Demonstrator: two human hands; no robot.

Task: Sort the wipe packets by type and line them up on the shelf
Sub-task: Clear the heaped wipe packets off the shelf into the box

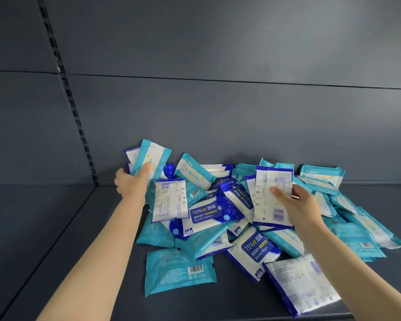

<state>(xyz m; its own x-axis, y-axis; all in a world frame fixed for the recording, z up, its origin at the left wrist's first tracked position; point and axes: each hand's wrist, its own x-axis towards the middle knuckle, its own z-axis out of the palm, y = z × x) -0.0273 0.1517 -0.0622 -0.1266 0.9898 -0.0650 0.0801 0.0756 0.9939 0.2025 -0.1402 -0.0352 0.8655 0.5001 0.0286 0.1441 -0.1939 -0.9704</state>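
Note:
A heap of wipe packets lies on the dark grey shelf, mixing teal-edged packets and dark blue-edged "75% Alcohol Wipes" packets. My left hand grips a teal-edged packet and holds it upright at the heap's back left, in front of a blue-edged packet. My right hand holds a blue-edged packet with its printed back facing me, lifted above the middle of the heap. A lone teal packet lies flat at the heap's front.
The shelf's grey back wall rises behind the heap, with a slotted upright at the left. To the left of the heap the shelf floor is bare. A blue-edged packet lies near the shelf's front edge.

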